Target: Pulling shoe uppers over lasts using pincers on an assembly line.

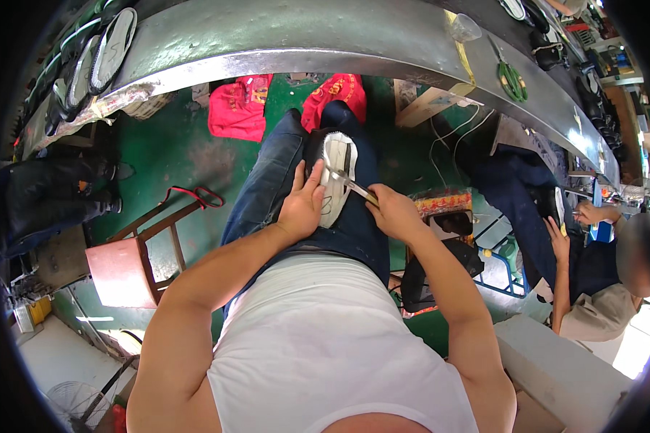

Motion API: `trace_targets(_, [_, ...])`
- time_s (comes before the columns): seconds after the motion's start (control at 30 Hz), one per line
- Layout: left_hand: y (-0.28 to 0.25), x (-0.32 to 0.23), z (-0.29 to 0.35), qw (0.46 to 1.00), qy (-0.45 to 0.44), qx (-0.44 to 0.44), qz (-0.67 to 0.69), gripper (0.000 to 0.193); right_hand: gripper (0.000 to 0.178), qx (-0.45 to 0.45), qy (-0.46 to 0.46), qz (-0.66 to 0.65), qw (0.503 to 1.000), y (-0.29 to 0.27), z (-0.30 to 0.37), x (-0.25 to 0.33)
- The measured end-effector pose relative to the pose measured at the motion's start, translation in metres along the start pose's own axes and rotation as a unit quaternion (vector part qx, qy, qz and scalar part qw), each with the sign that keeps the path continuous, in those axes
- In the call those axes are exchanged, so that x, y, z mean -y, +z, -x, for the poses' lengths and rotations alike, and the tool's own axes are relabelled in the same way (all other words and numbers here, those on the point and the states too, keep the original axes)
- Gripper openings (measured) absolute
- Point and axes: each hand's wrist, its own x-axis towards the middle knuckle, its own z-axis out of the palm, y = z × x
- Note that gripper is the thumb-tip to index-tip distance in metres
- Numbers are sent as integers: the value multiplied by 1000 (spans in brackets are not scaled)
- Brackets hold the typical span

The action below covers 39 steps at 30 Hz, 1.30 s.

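A shoe (335, 195) rests bottom up across my thighs, its pale underside facing me and a dark patch near the far end. My left hand (301, 204) holds its left side, fingers stretched along the dark upper. In my right hand (398, 211) is a hand tool (352, 186) with a metal head and a slim brownish handle. The tool's head touches or lies just over the middle of the shoe's underside. The exact kind of tool is too small to tell.
A metal bench (282, 36) runs across ahead, with several shoes (113, 49) at its left and green-handled scissors (511, 79) at its right. Red cloths (240, 108) lie beneath it. A stool (126, 270) stands at left. A co-worker (592, 310) handles a shoe at right.
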Motion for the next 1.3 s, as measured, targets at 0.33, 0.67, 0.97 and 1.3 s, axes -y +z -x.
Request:
trace_targets(0.33, [-23,-13,-14,989,-21,124,-79,59,41,131,53,-126,982,-62,-41,23])
trace_targets(0.67, [-42,-31,-26,959,-72,240,-129,62,49,127,31,20,991,-23,-59,21])
trace_targets(0.97, [-23,-1,8,980,-164,87,77,81,48,116,59,-147,981,-38,-33,35])
trace_targets(1.3, [-48,-33,-6,947,-201,238,75,102,46,109,152,-223,957,-33,11,24])
